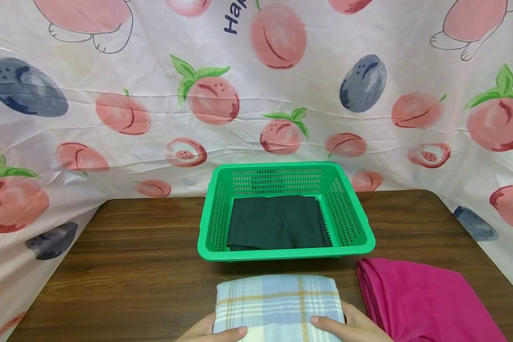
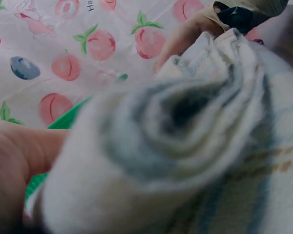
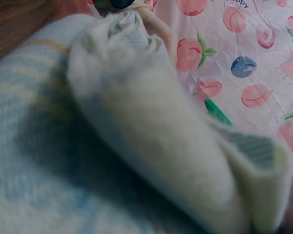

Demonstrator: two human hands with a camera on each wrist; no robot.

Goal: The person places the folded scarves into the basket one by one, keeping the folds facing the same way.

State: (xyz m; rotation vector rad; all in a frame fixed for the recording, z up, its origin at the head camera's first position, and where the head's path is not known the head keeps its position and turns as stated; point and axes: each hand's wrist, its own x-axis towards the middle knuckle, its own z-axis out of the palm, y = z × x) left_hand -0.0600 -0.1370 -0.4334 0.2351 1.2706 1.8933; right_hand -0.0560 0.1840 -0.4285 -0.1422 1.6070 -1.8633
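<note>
A folded plaid scarf (image 1: 278, 304) in pale blue, white and mustard is held between both hands near the front of the table. My left hand (image 1: 215, 330) grips its left side, thumb on top; my right hand (image 1: 348, 325) does the same on the right. Close up in the left wrist view, the rolled layers of the scarf (image 2: 151, 141) show, with part of the left hand (image 2: 14, 165) beside them. The right wrist view shows the thick folded edge of the scarf (image 3: 156, 126). Most fingers are hidden beneath the cloth.
Just beyond the scarf stands a green plastic basket (image 1: 286, 255) with a folded black cloth (image 1: 278, 223) lying in it. A folded magenta cloth (image 1: 427, 299) lies at the right on the brown wooden table (image 1: 145, 266). A fruit-print curtain (image 1: 248, 137) hangs behind and along the sides.
</note>
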